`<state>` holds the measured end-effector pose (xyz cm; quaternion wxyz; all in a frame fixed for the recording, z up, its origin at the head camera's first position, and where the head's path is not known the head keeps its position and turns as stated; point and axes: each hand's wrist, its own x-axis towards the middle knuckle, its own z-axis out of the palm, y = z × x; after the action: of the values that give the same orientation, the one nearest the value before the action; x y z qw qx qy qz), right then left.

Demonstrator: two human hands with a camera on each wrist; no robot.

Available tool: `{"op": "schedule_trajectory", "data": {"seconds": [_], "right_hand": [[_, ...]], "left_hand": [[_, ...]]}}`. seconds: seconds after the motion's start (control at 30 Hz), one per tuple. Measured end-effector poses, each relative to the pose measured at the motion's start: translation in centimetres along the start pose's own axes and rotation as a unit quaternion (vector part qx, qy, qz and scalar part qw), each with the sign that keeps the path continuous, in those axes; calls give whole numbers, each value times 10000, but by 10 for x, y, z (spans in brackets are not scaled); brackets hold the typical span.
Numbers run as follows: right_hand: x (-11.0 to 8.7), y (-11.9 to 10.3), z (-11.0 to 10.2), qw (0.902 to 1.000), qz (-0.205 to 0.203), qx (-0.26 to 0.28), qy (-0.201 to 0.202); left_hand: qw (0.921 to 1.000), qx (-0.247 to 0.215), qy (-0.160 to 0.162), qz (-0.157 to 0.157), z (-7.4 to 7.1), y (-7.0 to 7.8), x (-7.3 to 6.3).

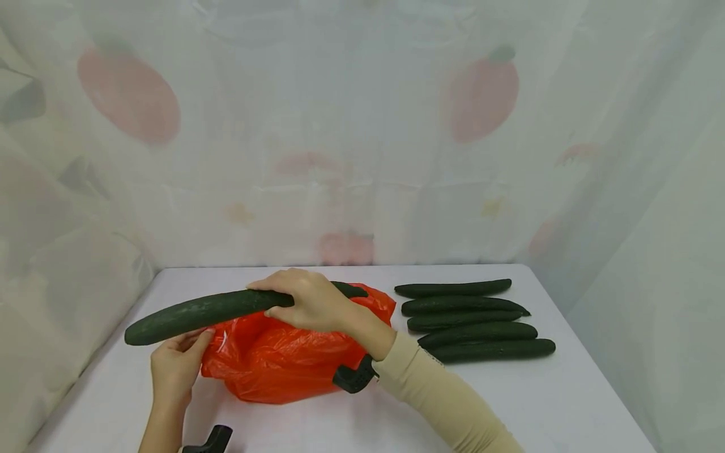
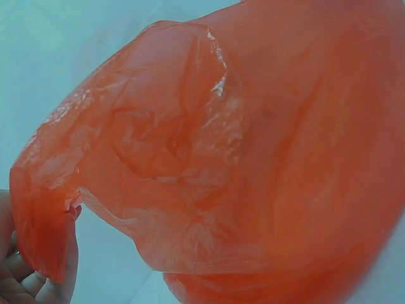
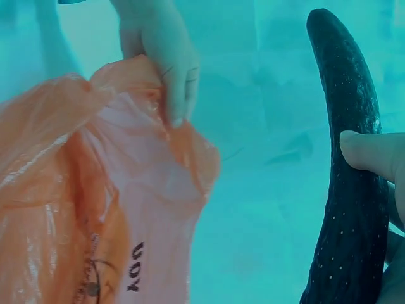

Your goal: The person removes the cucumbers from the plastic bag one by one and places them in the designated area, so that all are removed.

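Above the table, my right hand (image 1: 311, 301) grips a long dark green cucumber (image 1: 206, 313) around its middle, its thicker end pointing left. In the right wrist view the thumb lies along the cucumber (image 3: 351, 209). My left hand (image 1: 177, 365) pinches the edge of a red plastic bag (image 1: 277, 358) between thumb and fingers. The bag lies crumpled on the table below the cucumber; printed letters show on it in the right wrist view. In the left wrist view the bag (image 2: 190, 158) fills most of the picture, with the left hand (image 2: 44, 272) at its lower left corner.
Several cucumbers (image 1: 469, 322) lie side by side on the right of the white table (image 1: 481, 402). A pale curtain (image 1: 362, 126) with fruit prints hangs behind the table and at its sides. A black wrist device (image 1: 354, 376) sits below each hand.
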<state>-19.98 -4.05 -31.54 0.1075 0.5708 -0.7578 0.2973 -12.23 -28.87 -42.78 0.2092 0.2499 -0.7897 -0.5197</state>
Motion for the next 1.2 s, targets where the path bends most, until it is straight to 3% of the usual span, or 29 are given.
{"op": "schedule_trajectory", "data": {"seconds": [0.17, 0.3, 0.53, 0.6, 0.77, 0.8, 0.87, 1.2], "right_hand": [[-2, 0, -9, 10000, -62, 60, 48], [-7, 5, -14, 9999, -3, 115, 10], [-19, 16, -27, 9998, 96, -168, 0], [-24, 19, -32, 9997, 144, -183, 9], [-37, 29, -43, 9994, 315, -157, 15], [-40, 31, -45, 9993, 341, -169, 29], [-46, 35, -49, 9990, 386, -221, 40], [-78, 49, -61, 9973, 388, -560, 271]], "left_hand": [[9999, -131, -16, -3, 1, -7, 3], [9998, -109, 28, 171, 1, -8, 4], [9999, -59, 2, -131, 2, 2, 1], [9999, -85, 23, -136, 5, -17, 12], [9995, -189, -68, -223, 6, -21, 16], [9993, -208, -117, -291, 4, -8, 9], [9991, -225, -156, -326, 3, 4, 2], [9989, -283, -133, -350, 4, 5, 1]]}}
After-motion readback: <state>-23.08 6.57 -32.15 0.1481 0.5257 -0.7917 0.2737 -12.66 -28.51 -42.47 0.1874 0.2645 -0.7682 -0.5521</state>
